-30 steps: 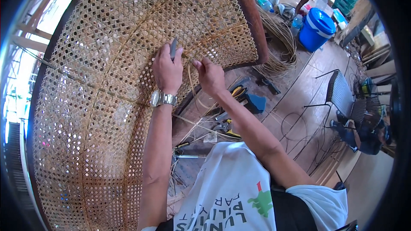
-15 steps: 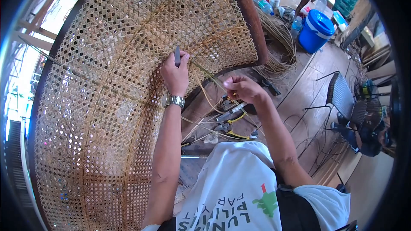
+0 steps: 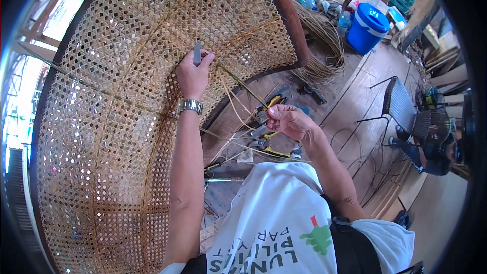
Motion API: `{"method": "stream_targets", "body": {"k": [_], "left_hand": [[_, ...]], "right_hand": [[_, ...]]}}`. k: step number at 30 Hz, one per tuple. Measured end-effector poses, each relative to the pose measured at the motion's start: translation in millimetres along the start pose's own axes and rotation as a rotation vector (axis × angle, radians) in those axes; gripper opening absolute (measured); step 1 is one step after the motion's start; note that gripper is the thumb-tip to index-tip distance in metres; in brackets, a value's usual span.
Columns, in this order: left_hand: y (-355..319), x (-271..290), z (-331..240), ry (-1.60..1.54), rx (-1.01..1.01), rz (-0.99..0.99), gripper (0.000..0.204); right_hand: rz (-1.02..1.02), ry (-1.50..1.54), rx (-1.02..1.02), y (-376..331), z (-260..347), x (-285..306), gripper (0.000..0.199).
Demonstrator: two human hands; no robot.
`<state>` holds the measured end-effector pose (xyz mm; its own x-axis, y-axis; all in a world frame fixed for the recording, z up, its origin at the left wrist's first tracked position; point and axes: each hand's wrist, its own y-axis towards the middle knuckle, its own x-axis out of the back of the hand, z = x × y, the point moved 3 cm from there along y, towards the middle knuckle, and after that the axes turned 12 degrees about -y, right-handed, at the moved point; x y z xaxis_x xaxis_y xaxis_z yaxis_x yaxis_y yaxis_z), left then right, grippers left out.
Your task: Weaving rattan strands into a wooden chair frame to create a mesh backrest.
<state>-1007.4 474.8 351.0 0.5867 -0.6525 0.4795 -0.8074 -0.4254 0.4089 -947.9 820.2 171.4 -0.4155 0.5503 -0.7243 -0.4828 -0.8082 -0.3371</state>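
A large curved panel of woven cane (image 3: 116,122) in a dark wooden frame (image 3: 284,15) fills the left and top. My left hand (image 3: 193,73), with a metal wristwatch, rests against the weave and grips a thin grey tool (image 3: 197,53) that points up. My right hand (image 3: 286,121) is held away from the panel, over the floor, pinching a thin cane strand (image 3: 243,85) that runs taut back up to the weave beside my left hand.
Pliers with yellow handles (image 3: 269,144) and other hand tools lie on the plank floor under my right hand. A coil of loose cane (image 3: 324,45), a blue lidded bucket (image 3: 369,26) and bottles stand at the back. A black wire chair (image 3: 406,109) is at right.
My right hand has drawn away from the panel, down and to the right, pulling the strand out with it. My left hand has stayed on the weave with the tool.
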Motion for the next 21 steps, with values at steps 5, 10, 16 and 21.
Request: {"method": "stream_targets", "body": {"k": [5, 10, 16, 21], "left_hand": [[-5, 0, -10, 0.028, 0.081, 0.012, 0.031], [-4, 8, -14, 0.043, 0.018, -0.021, 0.033], [2, 9, -21, 0.098, -0.021, -0.056, 0.036], [13, 11, -43, 0.141, 0.041, -0.113, 0.036]], "right_hand": [[-0.056, 0.063, 0.254, -44, 33, -47, 0.015], [0.020, -0.074, 0.531, -49, 52, -89, 0.019], [-0.345, -0.433, 0.418, -43, 30, -46, 0.014], [-0.711, -1.043, 0.490, -4, 8, -9, 0.021]]}}
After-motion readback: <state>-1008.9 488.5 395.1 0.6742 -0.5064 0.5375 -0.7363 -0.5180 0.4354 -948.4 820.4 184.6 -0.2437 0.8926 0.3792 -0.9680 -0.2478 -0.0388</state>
